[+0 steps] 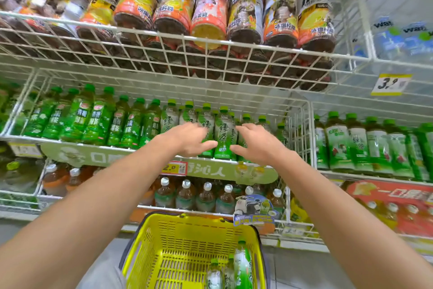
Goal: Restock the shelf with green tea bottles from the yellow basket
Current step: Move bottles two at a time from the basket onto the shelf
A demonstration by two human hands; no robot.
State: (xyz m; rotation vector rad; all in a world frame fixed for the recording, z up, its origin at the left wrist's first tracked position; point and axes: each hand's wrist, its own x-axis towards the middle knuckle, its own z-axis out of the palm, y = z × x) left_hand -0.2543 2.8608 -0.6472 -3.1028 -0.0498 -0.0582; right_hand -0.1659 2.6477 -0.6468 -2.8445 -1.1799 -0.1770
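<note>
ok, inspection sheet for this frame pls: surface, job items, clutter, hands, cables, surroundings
Surface: white wire-grid middle shelf, nearly full.
Job's things: front green tea bottle with white-and-green label upright between both hands; yellow plastic basket below, a few green-capped bottles left in its right corner.
Clutter: nothing seen.
Grippers: left hand and right hand open, fingers spread beside the front bottle; contact unclear.
Cables: nothing seen.
Surroundings: brown tea bottles on the shelf above, white-capped bottles below, yellow price tag.
</note>
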